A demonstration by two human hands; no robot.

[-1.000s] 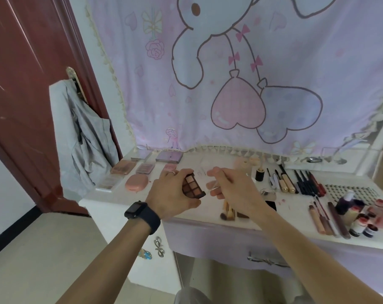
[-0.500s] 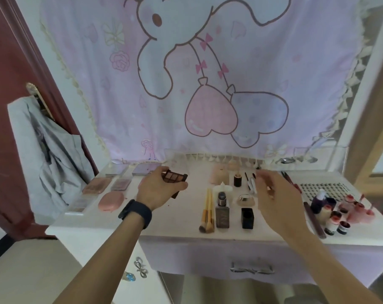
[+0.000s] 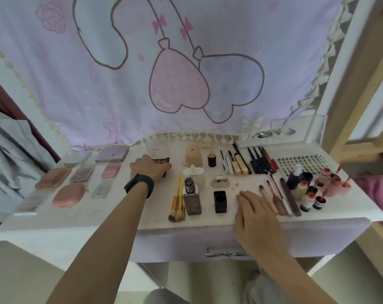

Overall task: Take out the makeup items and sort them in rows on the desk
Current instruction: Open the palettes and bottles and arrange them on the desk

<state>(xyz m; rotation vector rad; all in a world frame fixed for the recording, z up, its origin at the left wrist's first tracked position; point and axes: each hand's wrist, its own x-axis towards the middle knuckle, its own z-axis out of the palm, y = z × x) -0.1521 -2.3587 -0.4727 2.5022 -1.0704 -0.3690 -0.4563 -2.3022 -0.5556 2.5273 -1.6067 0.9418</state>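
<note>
My left hand [image 3: 150, 168], with a dark watch on its wrist, grips a brown eyeshadow palette [image 3: 162, 160] low over the white desk [image 3: 111, 216], right of a row of flat palettes [image 3: 82, 173] and a pink compact [image 3: 68, 194]. My right hand [image 3: 255, 207] lies flat and holds nothing near the desk's front edge, next to a black square jar [image 3: 220, 200]. Brushes [image 3: 178, 201], a foundation bottle [image 3: 191, 199], pencils [image 3: 260, 162] and lip tubes [image 3: 278, 200] lie in rows.
Small bottles and pink pots [image 3: 313, 189] crowd the desk's right end, behind them a dotted sheet [image 3: 298, 163]. A pink cartoon curtain [image 3: 175, 69] hangs behind the desk. A grey garment [image 3: 8, 154] hangs at the left. A drawer handle [image 3: 225, 252] sits below the front edge.
My left hand has carried the brown palette away from me and down toward the desk beside the other palettes. My right hand has dropped from mid-air to rest flat near the front edge.
</note>
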